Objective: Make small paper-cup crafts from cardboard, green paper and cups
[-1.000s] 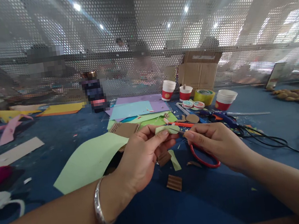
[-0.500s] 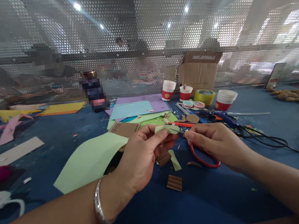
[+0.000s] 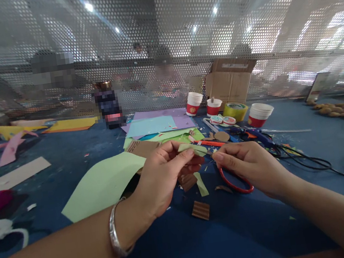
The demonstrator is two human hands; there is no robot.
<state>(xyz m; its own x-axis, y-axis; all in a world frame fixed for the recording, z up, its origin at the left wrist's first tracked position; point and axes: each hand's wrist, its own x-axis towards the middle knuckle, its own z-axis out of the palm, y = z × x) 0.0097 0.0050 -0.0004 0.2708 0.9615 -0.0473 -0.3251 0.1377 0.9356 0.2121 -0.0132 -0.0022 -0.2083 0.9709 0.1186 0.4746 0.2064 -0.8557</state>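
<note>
My left hand [image 3: 162,175] pinches a small strip of light green paper [image 3: 198,148] between thumb and fingers. My right hand [image 3: 248,161] is closed on red-handled scissors [image 3: 238,189], gripped close to the blades. One red handle loop hangs below the fingers; the short visible part of the blades meets the paper's right end. Under the hands lie a pale green offcut [image 3: 201,184] and a square of corrugated cardboard [image 3: 201,210]. A large light green sheet [image 3: 103,185] curves up beside my left wrist and partly hides what is beneath it.
Behind my hands are purple and blue paper sheets [image 3: 150,126], paper cups [image 3: 194,103], yellow tape [image 3: 235,112] and a cardboard box [image 3: 230,84]. A blue glue gun [image 3: 261,135] with a black cord lies at right. Coloured paper [image 3: 72,125] lies at far left.
The green strip has tilted slightly in my left fingers, and the blade tip no longer shows across it. A small white scrap now shows by my left wrist. My right hand stays almost still.
</note>
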